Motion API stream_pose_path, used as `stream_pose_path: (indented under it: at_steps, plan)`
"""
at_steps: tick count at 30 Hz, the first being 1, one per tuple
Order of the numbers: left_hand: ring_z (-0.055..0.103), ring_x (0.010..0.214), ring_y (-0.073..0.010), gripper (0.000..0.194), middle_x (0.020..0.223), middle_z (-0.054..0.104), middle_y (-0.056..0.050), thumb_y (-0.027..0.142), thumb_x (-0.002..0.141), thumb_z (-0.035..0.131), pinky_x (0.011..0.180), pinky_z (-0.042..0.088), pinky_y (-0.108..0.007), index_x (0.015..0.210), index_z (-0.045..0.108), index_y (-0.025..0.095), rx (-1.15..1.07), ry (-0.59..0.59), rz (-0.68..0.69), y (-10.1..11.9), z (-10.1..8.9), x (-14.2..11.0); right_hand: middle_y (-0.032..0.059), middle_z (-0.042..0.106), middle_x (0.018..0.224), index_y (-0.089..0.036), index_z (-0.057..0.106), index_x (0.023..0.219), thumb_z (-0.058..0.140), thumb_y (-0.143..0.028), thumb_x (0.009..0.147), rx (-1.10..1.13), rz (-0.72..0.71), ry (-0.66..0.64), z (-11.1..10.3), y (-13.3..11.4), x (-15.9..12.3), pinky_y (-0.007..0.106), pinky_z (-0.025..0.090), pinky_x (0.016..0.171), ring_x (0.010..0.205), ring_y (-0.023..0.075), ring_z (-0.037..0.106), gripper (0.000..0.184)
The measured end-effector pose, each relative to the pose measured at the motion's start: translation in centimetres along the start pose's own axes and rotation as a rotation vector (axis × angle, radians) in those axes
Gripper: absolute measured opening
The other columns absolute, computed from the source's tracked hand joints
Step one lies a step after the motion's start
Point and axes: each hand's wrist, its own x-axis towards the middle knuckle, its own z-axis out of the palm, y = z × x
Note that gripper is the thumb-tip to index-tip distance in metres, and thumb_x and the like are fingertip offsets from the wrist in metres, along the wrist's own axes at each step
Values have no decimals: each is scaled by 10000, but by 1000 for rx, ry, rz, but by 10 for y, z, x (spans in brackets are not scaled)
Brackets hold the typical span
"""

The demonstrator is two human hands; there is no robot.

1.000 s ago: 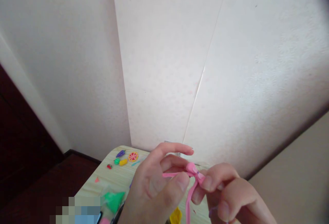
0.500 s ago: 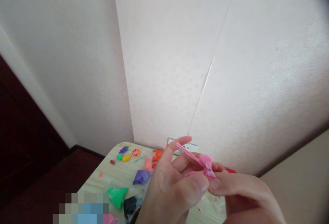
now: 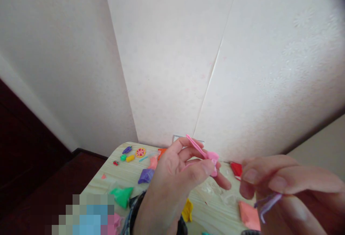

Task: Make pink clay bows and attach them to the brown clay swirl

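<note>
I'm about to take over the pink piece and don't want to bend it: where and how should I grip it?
Pinch the pink piece lightly at its thick, bunched end, probably best from the picture's upper right: that edge shows, while the thumb of the left hand overlaps its lower left. The thin strand jutting up looks too slender for a handle.

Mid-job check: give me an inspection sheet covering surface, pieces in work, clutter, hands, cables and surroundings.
Surface: wood-grain table, rounded corner at the back.
Pieces in work: pink piece with a thin strip; thin purple strands.
Clutter: green packet, purple packet, red-and-yellow disc, among other bits.
Hands: left hand pinches the pink piece; right hand, apart from it, holds the purple strands.
Cables: nothing seen.
Surroundings: pale patterned wall behind the table.
</note>
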Motion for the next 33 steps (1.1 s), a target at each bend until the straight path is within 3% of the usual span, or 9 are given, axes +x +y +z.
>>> stream_pose_path:
  at_steps: [3, 7, 14, 20, 26, 33]
  plan:
    - [627, 562, -104, 135, 659, 642, 36, 194, 709, 689, 619, 446, -233, 741, 559, 173, 104, 0, -26, -1, 3, 2, 17, 627, 731, -235, 649, 861, 601, -236, 838, -97, 74, 83, -4, -3, -2, 267, 469, 532, 656, 142, 579, 53]
    - [631, 669, -141, 68, 645, 651, 4, 201, 738, 667, 675, 478, -257, 734, 608, 166, 171, -25, -11, -7, 3, 4, 38, 632, 764, -246, 649, 847, 616, -249, 835, -185, 148, 119, -3, -11, -3, 269, 484, 552, 708, 162, 584, 35]
    - [628, 714, -112, 41, 697, 689, 17, 191, 733, 672, 685, 482, -198, 770, 685, 180, 189, -47, -34, -16, 2, 11, 30, 650, 806, -241, 639, 844, 621, -233, 833, -291, 232, 223, 8, -12, -1, 261, 503, 587, 711, 148, 606, 22]
    - [641, 727, -89, 83, 669, 664, 47, 171, 715, 694, 705, 501, -165, 796, 703, 190, 93, -85, -63, -20, 0, 11, 9, 651, 760, -250, 633, 798, 657, -230, 801, -402, 199, 357, 17, -9, 1, 273, 485, 545, 664, 144, 594, 32]
    - [637, 744, -103, 117, 754, 701, 12, 161, 704, 709, 713, 495, -189, 819, 693, 170, 88, -52, -82, -22, -1, 12, -3, 658, 750, -249, 629, 781, 670, -226, 795, -470, 193, 356, 18, -8, 0, 278, 480, 575, 660, 132, 603, 50]
    - [612, 662, -88, 140, 648, 669, 20, 210, 642, 789, 650, 463, -172, 724, 688, 158, 80, 29, -129, -19, 8, 12, -26, 677, 741, -233, 650, 762, 676, -179, 757, -475, 102, 359, 17, -3, 1, 247, 489, 535, 632, 121, 618, 60]
